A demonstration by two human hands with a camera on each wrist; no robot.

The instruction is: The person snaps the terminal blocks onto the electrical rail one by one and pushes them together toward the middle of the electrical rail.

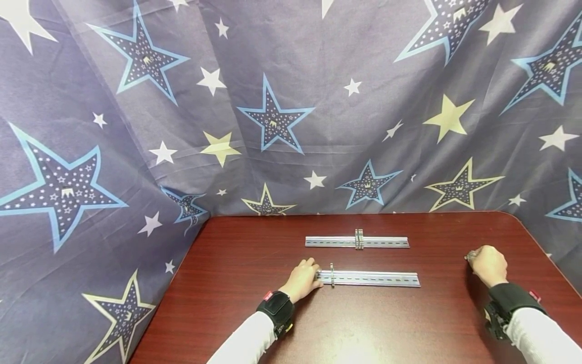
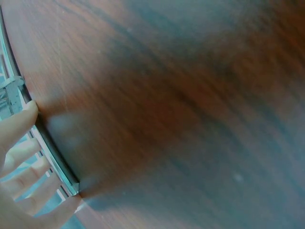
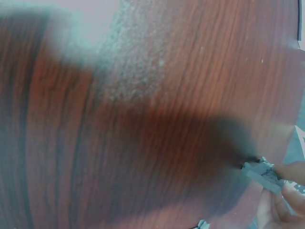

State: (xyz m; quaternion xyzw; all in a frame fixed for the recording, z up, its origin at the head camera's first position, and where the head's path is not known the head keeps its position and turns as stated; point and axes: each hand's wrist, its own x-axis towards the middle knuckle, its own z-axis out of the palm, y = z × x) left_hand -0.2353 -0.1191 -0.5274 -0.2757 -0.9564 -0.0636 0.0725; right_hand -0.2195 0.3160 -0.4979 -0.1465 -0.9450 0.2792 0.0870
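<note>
A slotted metal DIN rail lies across the table, its left end under my left hand. That hand grips the rail, the thumb along the near edge and the fingers reaching over the top, as the left wrist view shows. Just right of the fingers, a thin grey terminal block sits across this rail. Off to the right, my right hand pinches a grey terminal block between thumb and fingers, low over the table.
Farther back lies a second DIN rail with a small cluster of terminal blocks near its middle. A small grey piece shows at the bottom of the right wrist view. Star-patterned cloth hangs behind the reddish-brown table.
</note>
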